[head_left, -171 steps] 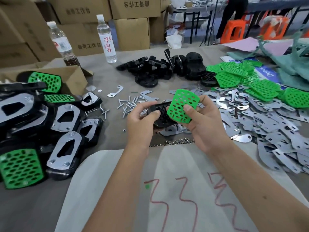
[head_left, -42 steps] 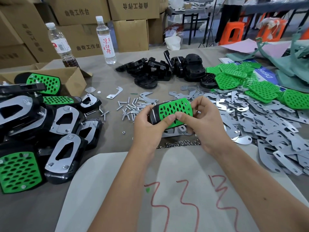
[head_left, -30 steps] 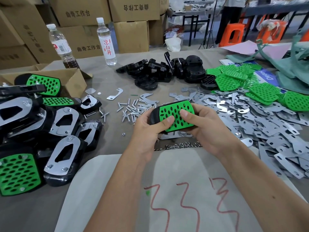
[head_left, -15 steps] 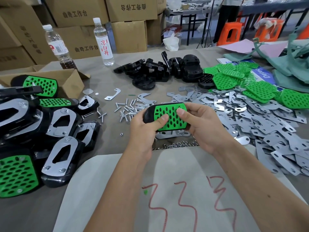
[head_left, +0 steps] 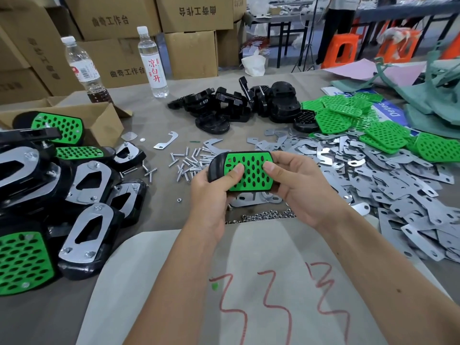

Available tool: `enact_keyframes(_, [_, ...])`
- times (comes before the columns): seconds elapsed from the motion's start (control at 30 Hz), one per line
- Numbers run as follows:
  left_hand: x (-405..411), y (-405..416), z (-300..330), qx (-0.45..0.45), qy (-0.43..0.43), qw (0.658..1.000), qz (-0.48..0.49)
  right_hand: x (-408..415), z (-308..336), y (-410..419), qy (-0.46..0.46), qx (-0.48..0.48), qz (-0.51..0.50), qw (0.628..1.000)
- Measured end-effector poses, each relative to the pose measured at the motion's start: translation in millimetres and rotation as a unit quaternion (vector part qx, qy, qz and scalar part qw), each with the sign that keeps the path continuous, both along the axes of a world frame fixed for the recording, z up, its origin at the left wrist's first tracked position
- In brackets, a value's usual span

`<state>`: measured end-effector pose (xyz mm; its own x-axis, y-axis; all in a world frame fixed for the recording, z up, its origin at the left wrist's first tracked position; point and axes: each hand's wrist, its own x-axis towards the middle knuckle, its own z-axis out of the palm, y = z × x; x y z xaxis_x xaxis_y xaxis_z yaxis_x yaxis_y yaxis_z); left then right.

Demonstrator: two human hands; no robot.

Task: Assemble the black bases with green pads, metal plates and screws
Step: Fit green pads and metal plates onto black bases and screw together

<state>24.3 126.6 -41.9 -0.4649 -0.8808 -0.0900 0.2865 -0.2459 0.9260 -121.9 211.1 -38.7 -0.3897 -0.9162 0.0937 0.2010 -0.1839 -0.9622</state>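
Green perforated pad sits seated in a black base, held above the table at centre; left hand and right hand both grip the base from its ends, fingers curled underneath, each thumb pressing on the pad face. Legible writing: cardboard boxes behind the table carry printed Chinese characters, mirrored on the upper box; the clear bottle bears red characters on a white label; a second bottle to its left holds a little dark liquid, label too small to read. A blue sheet far right shows partial white letters "Detec". Red scrawl marks the grey cloth nearest the camera. Surroundings: loose screws just beyond the left hand; a line of small nuts below the held part; metal plates spread thickly to the right; spare green pads behind them; bare black bases heaped at centre back; finished assemblies stacked at left, some plate-side up, beside an open carton. Orange stools stand in the background.
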Motion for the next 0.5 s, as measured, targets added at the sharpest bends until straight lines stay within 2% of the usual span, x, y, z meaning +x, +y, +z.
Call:
enact_keyframes(0.23, [4.3, -2.6, 4.5, 0.009, 0.045, 0.998, -0.042, 3.0, 1.9, -0.2, 0.008, -0.039, -0.008, 0.999])
enact_keyframes(0.4, [3.3, -4.4, 3.2, -0.035, 0.004, 0.999, -0.021, 4.0, 2.2, 0.3, 0.005, -0.014, 0.001, 1.0])
enact_keyframes(0.5, [4.9, -2.9, 4.9, -0.049, 0.019, 0.998, -0.029, 6.3, 5.1, 1.6, 0.002, -0.023, -0.025, 0.999])
